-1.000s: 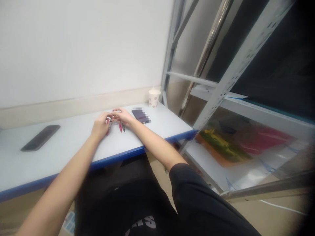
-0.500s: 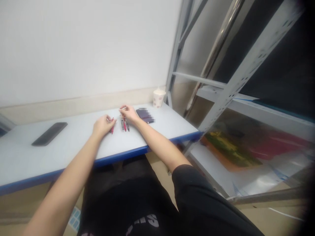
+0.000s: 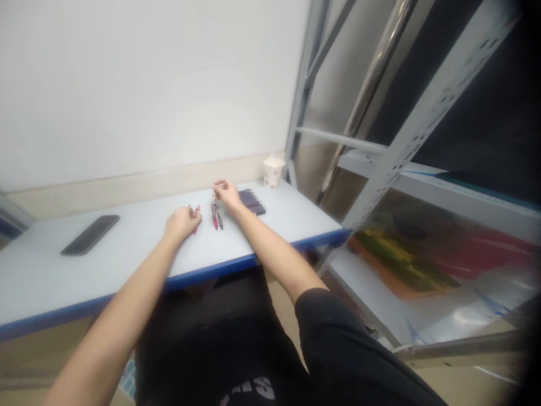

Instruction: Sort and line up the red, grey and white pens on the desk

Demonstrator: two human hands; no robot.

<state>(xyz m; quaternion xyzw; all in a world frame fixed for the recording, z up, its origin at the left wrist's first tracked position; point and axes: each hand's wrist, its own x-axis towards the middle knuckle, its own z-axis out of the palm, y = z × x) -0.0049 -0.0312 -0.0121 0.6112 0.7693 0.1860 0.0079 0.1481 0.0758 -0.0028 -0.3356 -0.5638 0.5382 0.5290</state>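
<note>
My left hand (image 3: 181, 223) rests on the table with its fingers closed round a red pen (image 3: 195, 230), which stands nearly parallel to the pens on its right. A short gap away, my right hand (image 3: 228, 195) is bent over a small bunch of pens (image 3: 216, 216). Its thumb and fingers pinch near their far ends, and red and dark grey barrels show below the fingertips. Exactly how many pens are in the bunch is hard to make out. Just beyond my right wrist lies a dark notebook-like item (image 3: 252, 204), partly blurred out.
A black phone (image 3: 90, 235) lies on the left of the white, blue-edged table (image 3: 139, 248). At the back right corner stands a patterned paper cup (image 3: 273, 172). A white wall runs behind. Close on the right rises a metal shelving rack (image 3: 406, 144) with plastic-wrapped goods.
My right hand has shifted slightly right, and the pens under it are closer together. My left hand has moved a little right with the red pen. The view has tilted slightly.
</note>
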